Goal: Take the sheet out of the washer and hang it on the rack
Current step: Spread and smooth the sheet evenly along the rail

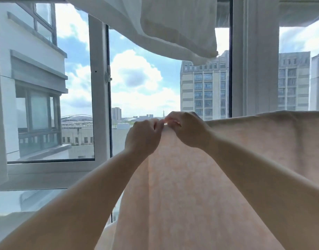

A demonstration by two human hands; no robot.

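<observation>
The pale pink, thin cotton sheet [182,186] hangs nearest, already out of the washer and held up before the window [99,87]. The left hand [143,136] and right hand [186,129] pinch its top edge close together, fingers curled on the cloth. No rack shows under it, so the hanging looks unfinished; spreading along the rail remains. White bedding [173,24] hangs overhead.
</observation>
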